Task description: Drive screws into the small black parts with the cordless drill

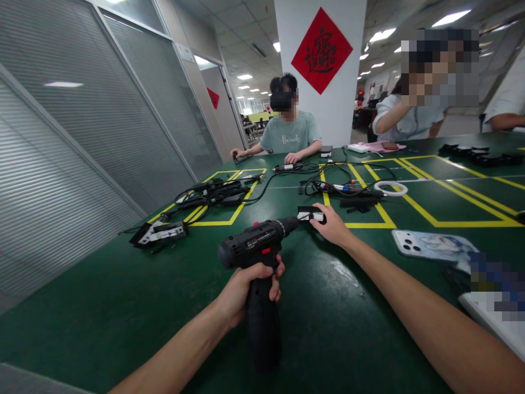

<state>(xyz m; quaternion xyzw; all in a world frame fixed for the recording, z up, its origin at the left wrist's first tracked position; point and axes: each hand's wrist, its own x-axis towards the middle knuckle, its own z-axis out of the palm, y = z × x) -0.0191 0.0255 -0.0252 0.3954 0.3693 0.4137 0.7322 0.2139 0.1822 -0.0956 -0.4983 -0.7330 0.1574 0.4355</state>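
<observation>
My left hand (254, 284) is wrapped round the grip of a black cordless drill (256, 243), its fingers near the trigger. The drill points away to the right, and its bit reaches a small black and white block (310, 215) on the green table. Whether the bit touches the block or ends just in front of it I cannot tell. My right hand (330, 224) grips that block from its right side, fingers behind and thumb in front. The block's far side is hidden.
Bundled black cables (217, 191) and a black and white bracket (162, 232) lie left. Beyond my right hand are soldering-type pens with cords (344, 190) and a white ring (391, 189). A phone (430, 243) lies right. A person (291, 131) sits opposite; others sit at right.
</observation>
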